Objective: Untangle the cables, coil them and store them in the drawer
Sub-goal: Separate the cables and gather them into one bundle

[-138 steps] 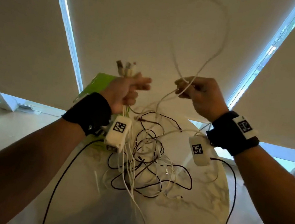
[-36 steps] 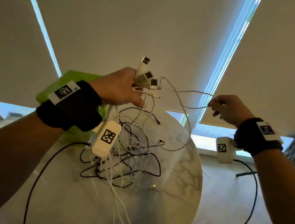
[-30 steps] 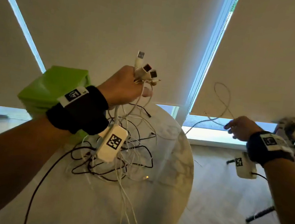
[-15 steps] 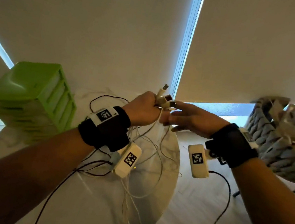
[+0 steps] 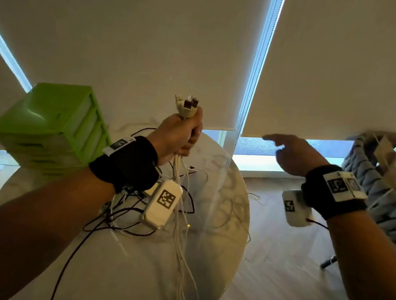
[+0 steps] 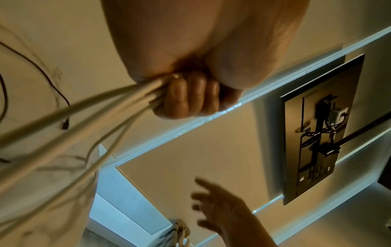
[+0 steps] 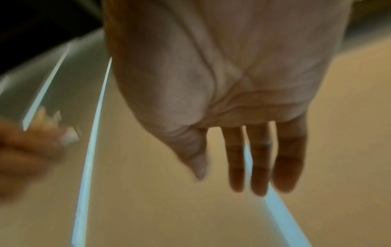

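My left hand (image 5: 180,135) is raised over the round marble table (image 5: 217,252) and grips a bundle of white cables (image 5: 181,197), whose USB plugs (image 5: 187,106) stick up out of the fist. The left wrist view shows the fingers (image 6: 190,97) curled round the white cables (image 6: 84,117). The cable strands hang down into a tangle of black and white cables (image 5: 129,213) lying on the table. My right hand (image 5: 288,153) hovers to the right, empty; its fingers (image 7: 260,160) are straight and spread. A green drawer unit (image 5: 50,126) stands at the table's far left.
A grey woven chair (image 5: 381,192) stands at the right beside the table. Roller blinds cover the windows behind. Wooden floor lies to the right of the table's edge. A dark framed panel (image 6: 317,127) hangs on the wall.
My right hand has let go of the plug ends and moved away to the right, now empty. The left hand has raised the bundle, with the plugs upright.
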Demonstrator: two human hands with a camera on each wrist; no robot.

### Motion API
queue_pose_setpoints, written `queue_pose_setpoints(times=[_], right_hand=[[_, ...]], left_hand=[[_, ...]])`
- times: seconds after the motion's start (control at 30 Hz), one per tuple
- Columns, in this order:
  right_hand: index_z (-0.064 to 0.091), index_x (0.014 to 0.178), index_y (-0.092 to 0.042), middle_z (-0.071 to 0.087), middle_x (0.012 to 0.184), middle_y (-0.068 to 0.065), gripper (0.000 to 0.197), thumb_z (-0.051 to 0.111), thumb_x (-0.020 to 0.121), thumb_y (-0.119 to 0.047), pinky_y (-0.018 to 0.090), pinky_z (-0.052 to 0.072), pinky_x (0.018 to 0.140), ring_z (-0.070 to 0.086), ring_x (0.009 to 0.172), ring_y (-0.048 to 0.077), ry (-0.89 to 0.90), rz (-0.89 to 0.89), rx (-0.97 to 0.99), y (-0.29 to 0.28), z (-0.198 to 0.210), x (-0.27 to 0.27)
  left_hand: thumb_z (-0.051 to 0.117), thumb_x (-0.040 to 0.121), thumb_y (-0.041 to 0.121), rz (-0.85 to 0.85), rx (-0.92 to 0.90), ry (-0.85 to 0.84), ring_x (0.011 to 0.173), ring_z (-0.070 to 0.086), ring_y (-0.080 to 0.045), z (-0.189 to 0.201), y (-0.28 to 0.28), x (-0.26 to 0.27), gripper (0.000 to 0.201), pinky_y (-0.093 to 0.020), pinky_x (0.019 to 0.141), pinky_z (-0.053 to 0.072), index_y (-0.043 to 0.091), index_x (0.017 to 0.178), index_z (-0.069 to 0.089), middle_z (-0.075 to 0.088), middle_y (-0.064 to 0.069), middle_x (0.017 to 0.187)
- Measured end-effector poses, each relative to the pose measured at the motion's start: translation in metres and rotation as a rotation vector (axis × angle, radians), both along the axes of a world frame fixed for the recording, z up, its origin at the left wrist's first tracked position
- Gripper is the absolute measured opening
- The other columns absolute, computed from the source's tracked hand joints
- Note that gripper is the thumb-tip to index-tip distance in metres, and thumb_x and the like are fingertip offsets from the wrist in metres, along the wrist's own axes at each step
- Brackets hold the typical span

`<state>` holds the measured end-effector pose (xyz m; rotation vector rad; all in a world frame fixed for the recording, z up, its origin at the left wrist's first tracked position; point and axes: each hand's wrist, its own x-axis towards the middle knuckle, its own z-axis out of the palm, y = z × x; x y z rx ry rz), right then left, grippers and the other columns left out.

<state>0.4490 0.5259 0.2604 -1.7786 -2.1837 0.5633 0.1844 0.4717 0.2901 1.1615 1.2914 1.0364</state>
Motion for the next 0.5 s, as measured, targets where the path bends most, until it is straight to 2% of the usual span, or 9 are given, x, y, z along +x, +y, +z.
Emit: queue_pose_setpoints(times=[0.03, 0.07, 0.1, 0.17, 0.2, 0.27, 0.33, 0.43, 0.5], right_hand=[[0.055, 0.131, -0.028, 0.063, 0.121, 0.003, 0.045, 0.06, 0.09, -0.011, 0.022, 0.04, 0.094, 0.059, 0.108, 0.016, 0.194, 0.077, -0.06, -0.006, 0.011, -0.017], [0.053, 0.133, -0.028, 0.066, 0.12, 0.002, 0.047, 0.067, 0.088, -0.021, 0.023, 0.041, 0.097, 0.06, 0.107, 0.011, 0.341, 0.184, -0.188, -0.016, 0.02, -0.038], [0.05, 0.136, -0.029, 0.065, 0.123, 0.0, 0.056, 0.071, 0.083, -0.032, 0.027, 0.04, 0.104, 0.059, 0.111, 0.009, 0.423, 0.294, -0.33, -0.025, 0.022, -0.059], [0.048, 0.135, -0.033, 0.062, 0.128, -0.002, 0.07, 0.075, 0.074, -0.05, 0.04, 0.038, 0.109, 0.056, 0.12, 0.013, 0.451, 0.434, -0.502, -0.041, 0.014, -0.094], [0.053, 0.131, -0.029, 0.064, 0.123, -0.001, 0.064, 0.074, 0.075, -0.051, 0.044, 0.039, 0.108, 0.057, 0.117, 0.014, 0.469, 0.445, -0.518, -0.046, 0.009, -0.105], [0.063, 0.117, -0.014, 0.07, 0.106, 0.009, 0.039, 0.066, 0.087, -0.039, 0.045, 0.044, 0.104, 0.063, 0.1, 0.015, 0.502, 0.405, -0.505, -0.049, 0.004, -0.113], [0.067, 0.104, -0.01, 0.07, 0.093, 0.014, 0.024, 0.059, 0.093, -0.029, 0.04, 0.049, 0.097, 0.064, 0.084, 0.016, 0.445, 0.386, -0.52, -0.047, 0.004, -0.109], [0.066, 0.086, -0.019, 0.068, 0.068, -0.004, 0.016, 0.056, 0.094, -0.027, 0.032, 0.045, 0.082, 0.06, 0.07, 0.011, 0.186, 0.374, -0.529, -0.035, -0.015, -0.091], [0.065, 0.078, -0.02, 0.064, 0.055, -0.007, 0.017, 0.056, 0.092, -0.025, 0.033, 0.047, 0.085, 0.059, 0.064, 0.012, -0.003, 0.305, -0.534, -0.024, -0.045, -0.068]], left_hand=[[0.04, 0.098, 0.048, -0.01, 0.009, -0.042, 0.044, 0.019, -0.011, 0.001, 0.0, 0.005, 0.051, -0.021, 0.04, 0.017, 0.02, 0.057, 0.034, 0.027, 0.002, 0.053], [0.039, 0.098, 0.049, -0.019, 0.02, -0.094, 0.044, 0.019, -0.011, 0.002, 0.0, 0.011, 0.051, -0.021, 0.039, 0.018, 0.019, 0.057, 0.032, 0.027, 0.003, 0.052], [0.038, 0.098, 0.05, -0.027, 0.037, -0.144, 0.043, 0.02, -0.01, 0.004, 0.0, 0.017, 0.052, -0.021, 0.039, 0.02, 0.019, 0.057, 0.032, 0.027, 0.004, 0.051], [0.035, 0.098, 0.052, -0.031, 0.073, -0.214, 0.044, 0.02, -0.01, 0.007, 0.0, 0.026, 0.053, -0.022, 0.039, 0.021, 0.019, 0.056, 0.032, 0.027, 0.005, 0.051], [0.035, 0.097, 0.053, -0.032, 0.083, -0.235, 0.045, 0.02, -0.01, 0.008, 0.0, 0.029, 0.054, -0.023, 0.04, 0.021, 0.02, 0.055, 0.033, 0.026, 0.005, 0.051], [0.034, 0.097, 0.053, -0.034, 0.08, -0.282, 0.046, 0.021, -0.011, 0.006, 0.001, 0.029, 0.055, -0.025, 0.043, 0.022, 0.022, 0.052, 0.034, 0.026, 0.004, 0.051], [0.035, 0.098, 0.051, -0.033, 0.065, -0.343, 0.046, 0.028, -0.014, 0.001, 0.001, 0.023, 0.057, -0.027, 0.049, 0.031, 0.022, 0.05, 0.034, 0.027, 0.002, 0.051], [0.035, 0.097, 0.051, -0.032, 0.059, -0.438, 0.052, 0.045, -0.02, 0.0, 0.003, 0.013, 0.056, -0.036, 0.066, 0.047, 0.02, 0.051, 0.035, 0.035, -0.001, 0.051], [0.033, 0.096, 0.054, -0.035, 0.056, -0.517, 0.053, 0.046, -0.021, 0.007, 0.002, 0.006, 0.056, -0.038, 0.071, 0.049, 0.019, 0.052, 0.034, 0.033, -0.001, 0.051]])
